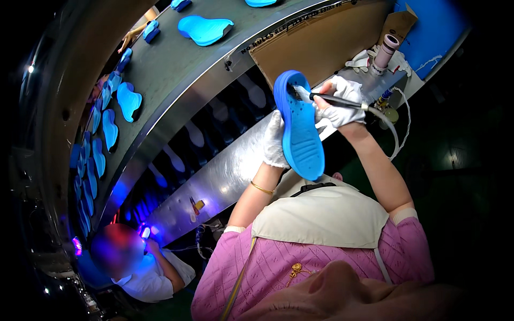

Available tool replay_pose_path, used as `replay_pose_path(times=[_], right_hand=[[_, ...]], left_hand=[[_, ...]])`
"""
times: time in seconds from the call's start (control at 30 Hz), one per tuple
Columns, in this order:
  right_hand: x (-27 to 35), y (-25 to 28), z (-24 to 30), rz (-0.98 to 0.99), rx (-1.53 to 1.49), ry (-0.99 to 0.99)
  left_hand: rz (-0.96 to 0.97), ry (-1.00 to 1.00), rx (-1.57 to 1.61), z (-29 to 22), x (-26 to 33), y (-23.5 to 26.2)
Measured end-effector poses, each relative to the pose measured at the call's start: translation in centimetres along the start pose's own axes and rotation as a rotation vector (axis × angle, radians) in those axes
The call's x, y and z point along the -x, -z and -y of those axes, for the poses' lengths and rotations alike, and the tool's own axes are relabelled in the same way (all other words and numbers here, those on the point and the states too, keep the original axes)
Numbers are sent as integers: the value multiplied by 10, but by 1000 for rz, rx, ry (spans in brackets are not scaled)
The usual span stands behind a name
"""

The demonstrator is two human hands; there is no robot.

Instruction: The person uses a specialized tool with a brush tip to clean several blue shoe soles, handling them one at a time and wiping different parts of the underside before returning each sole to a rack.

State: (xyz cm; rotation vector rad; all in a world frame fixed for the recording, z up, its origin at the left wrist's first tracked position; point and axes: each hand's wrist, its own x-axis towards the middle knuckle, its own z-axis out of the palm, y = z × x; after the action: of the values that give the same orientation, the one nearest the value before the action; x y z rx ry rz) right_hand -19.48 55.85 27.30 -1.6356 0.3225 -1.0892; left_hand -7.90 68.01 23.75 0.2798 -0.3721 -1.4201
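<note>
Blue shoe sole (301, 128) stands upright above the metal ledge (225, 176), gripped along its edge by the gloved left hand (275, 140). Gloved right hand (342, 101) clasps a dark brush (329, 100) touching its top. More soles ride the conveyor (171, 64) behind.

The blue shoe sole (300, 128) hides most of the left hand (274, 142) behind it. The brush's tip (296, 92) is too small to make out. Another sole (261, 2) is cut off by the top edge.
</note>
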Motion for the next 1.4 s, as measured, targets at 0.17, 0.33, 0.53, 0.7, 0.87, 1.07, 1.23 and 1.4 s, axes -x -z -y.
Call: replay_pose_path(times=[0.17,0.33,0.53,0.7,0.87,1.07,1.23,1.4], right_hand=[[27,-9,15,261,45,107],[26,-11,3,121,151,189],[45,-15,14,261,151,168],[51,-22,15,338,299,379],[41,-9,21,394,36,-29],[26,-1,23,264,-182,-108],[52,-18,23,413,-74,66],[50,-9,23,314,-199,-156]], left_hand=[[-262,-117,-200,11,-6,14],[-283,-134,-291,3,-3,8],[-194,-242,-126,-11,-6,32],[-171,-272,-191,-18,-8,20],[-31,-254,-31,-33,1,25],[-57,-261,-45,-4,20,-14],[-72,-274,-137,-12,8,-5],[-9,-367,-169,-14,8,-9]])
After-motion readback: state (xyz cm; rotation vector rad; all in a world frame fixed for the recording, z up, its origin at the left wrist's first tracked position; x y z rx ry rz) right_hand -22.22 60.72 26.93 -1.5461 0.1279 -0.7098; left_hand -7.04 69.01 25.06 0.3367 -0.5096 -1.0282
